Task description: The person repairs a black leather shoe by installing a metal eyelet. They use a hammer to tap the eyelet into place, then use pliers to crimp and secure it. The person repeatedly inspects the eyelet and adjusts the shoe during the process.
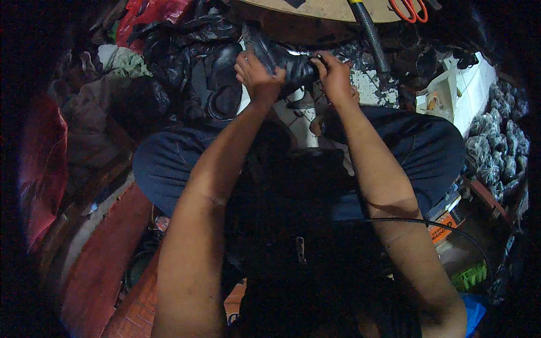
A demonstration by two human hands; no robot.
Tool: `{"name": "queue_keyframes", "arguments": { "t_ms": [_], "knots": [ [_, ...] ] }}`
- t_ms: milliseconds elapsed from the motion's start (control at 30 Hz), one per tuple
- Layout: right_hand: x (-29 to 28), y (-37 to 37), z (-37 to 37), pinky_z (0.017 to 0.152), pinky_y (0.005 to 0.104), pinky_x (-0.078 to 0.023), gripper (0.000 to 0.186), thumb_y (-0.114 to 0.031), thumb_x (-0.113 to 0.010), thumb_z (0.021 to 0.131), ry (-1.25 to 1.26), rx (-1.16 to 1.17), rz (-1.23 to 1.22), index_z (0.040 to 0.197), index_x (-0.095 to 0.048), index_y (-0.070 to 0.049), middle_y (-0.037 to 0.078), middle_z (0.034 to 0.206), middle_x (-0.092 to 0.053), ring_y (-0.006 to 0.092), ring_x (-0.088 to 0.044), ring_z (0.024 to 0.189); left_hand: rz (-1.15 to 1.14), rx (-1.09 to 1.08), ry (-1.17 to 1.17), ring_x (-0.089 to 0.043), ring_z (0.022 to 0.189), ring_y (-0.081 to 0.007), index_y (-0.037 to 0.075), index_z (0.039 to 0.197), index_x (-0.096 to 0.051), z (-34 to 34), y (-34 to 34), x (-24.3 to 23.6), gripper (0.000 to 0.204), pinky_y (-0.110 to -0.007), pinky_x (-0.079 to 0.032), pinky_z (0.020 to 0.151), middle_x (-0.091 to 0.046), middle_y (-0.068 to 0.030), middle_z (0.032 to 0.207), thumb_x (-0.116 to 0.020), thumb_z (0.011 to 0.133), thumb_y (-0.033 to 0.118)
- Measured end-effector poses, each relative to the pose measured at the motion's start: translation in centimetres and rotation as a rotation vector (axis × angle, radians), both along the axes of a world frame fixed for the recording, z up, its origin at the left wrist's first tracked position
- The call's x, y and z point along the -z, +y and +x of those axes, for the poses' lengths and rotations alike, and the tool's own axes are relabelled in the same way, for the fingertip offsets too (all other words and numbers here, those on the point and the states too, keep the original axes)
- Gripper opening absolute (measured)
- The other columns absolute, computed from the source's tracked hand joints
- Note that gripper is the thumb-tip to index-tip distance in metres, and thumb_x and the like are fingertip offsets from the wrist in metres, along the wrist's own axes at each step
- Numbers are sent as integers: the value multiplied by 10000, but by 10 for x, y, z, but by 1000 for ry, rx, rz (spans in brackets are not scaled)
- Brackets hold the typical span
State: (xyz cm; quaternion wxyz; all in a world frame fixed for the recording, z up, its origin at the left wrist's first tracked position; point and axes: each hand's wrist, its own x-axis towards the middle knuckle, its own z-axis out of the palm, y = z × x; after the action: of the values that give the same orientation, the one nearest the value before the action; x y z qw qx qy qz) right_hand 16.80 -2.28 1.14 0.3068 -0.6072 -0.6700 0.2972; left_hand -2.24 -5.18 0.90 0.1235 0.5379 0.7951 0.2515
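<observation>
I sit cross-legged with a black leather shoe held up in both hands above a metal stand. My left hand grips its left part, fingers over the upper edge and thumb against the side. My right hand is at the shoe's right end, index finger and thumb closed on it; whether a small item is also between those fingertips, I cannot make out. Behind the shoe, to the left, lies a heap of dark leather pieces.
A round wooden board at the top bears a dark-handled tool and orange-handled scissors. White paper and wrapped bundles lie at the right. Cloths and reddish boards are at the left.
</observation>
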Motion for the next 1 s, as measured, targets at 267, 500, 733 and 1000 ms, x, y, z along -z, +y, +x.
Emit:
{"name": "queue_keyframes", "arguments": {
  "t_ms": [267, 500, 733, 1000],
  "knots": [
    [-2, 3, 0, 899, 420, -515, 236, -182, -720, 899, -26, 22, -21, 1093, -726, -48, 179, 1055, -727, 372, -696, 973, 158, 521, -387, -649, 1028, -361, 55, 1229, -644, 28, 22, 9, 438, -441, -497, 946, -660, -172, 1085, -687, 802, 141],
    [-7, 5, 2, 1007, 508, -407, 247, -228, -704, 909, -116, -5, -11, 1090, -730, -61, 164, 1076, -721, 366, -683, 1002, 7, 433, -409, -686, 849, -397, 57, 984, -720, 51, 32, 31, 226, -464, -550, 785, -715, -184, 934, -680, 790, 166],
    [-96, -13, -3, 734, 492, -557, 304, -197, -749, 851, -604, -97, -421, 1101, -647, -57, 247, 1033, -679, 389, -692, 950, 77, 431, -458, -683, 883, -382, 69, 942, -696, 54, 27, 29, 154, -489, -534, 789, -714, -153, 915, -686, 823, 165],
    [-212, 40, 33, 782, 427, -536, 405, -338, -756, 858, -585, -66, 447, 1144, -640, -75, 126, 1013, -645, 331, -632, 991, 69, 455, -466, -665, 875, -427, 39, 944, -660, 53, 25, 28, 171, -484, -528, 758, -693, -199, 911, -726, 816, 130]
  ]
}}
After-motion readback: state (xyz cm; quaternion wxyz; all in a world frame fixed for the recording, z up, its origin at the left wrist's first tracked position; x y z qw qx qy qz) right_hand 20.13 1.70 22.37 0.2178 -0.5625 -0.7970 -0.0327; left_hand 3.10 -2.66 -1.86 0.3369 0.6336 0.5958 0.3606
